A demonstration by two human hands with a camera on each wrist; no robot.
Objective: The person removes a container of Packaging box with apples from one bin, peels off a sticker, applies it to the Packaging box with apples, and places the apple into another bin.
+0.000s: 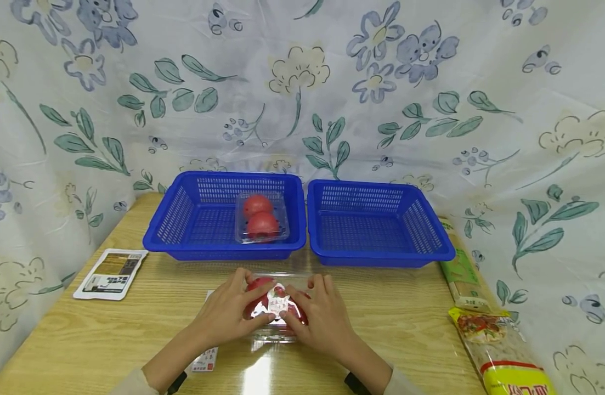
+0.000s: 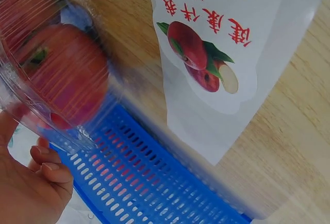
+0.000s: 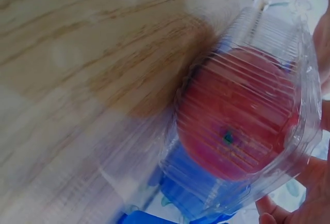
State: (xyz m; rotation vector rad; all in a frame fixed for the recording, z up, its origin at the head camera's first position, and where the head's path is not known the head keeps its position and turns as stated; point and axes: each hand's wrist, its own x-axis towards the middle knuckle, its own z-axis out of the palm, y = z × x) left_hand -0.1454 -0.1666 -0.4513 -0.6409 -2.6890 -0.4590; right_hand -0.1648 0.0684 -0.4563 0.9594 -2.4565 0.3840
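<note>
A clear plastic box with red apples inside lies on the table in front of the baskets. On its lid sits a white sticker with a small fruit picture and red writing. My left hand rests on the lid's left side, thumb and forefinger reaching onto the sticker. From the right, my right hand presses the sticker's other side with its thumb, fingers spread over the lid. Through the ribbed side wall an apple shows in the right wrist view. Under the left forearm lies a paper label, partly hidden.
Two blue baskets stand behind the box; the left one holds another clear box of apples, beside the right one. A white pouch lies left. A green packet and a yellow bag line the right edge.
</note>
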